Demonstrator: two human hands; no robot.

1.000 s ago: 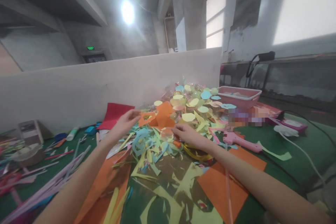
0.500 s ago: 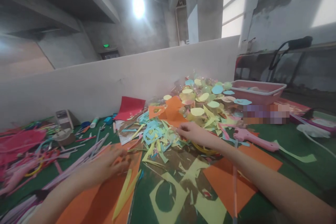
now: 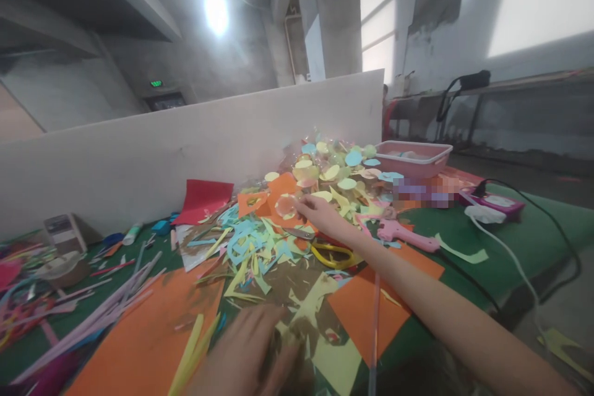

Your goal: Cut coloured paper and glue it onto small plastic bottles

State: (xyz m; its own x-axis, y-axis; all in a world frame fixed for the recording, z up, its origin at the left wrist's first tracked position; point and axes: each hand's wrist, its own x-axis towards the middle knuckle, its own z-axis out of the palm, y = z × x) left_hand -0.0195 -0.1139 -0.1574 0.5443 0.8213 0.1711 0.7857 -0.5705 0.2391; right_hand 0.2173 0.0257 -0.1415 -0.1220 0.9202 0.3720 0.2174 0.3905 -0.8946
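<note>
My right hand (image 3: pixel 321 213) reaches over the paper heap, its thumb and fingers pinched at the edge of a see-through round disc (image 3: pixel 285 205) with a pale rim. Orange paper shows through the disc. Below that hand lie scissors (image 3: pixel 335 257) with yellow handles, partly under the wrist. My left hand (image 3: pixel 248 346), smeared by motion, is low over pale yellow paper (image 3: pixel 338 359); its fingertips are unclear. Yellow strips (image 3: pixel 192 346) rest on an orange sheet (image 3: pixel 139 328) beside it.
Paper circles and scraps (image 3: pixel 260 241) are heaped mid-table. A pink glue gun (image 3: pixel 408 236) with a black cord and a pink basin (image 3: pixel 413 158) are to the right. A white partition (image 3: pixel 208 130) stands behind. Left are a cup (image 3: pixel 65 269) and pink strips (image 3: pixel 102 306).
My left hand has moved right, from the orange sheet onto the yellow paper. My right hand now has the round disc at its fingertips. The view has turned right.
</note>
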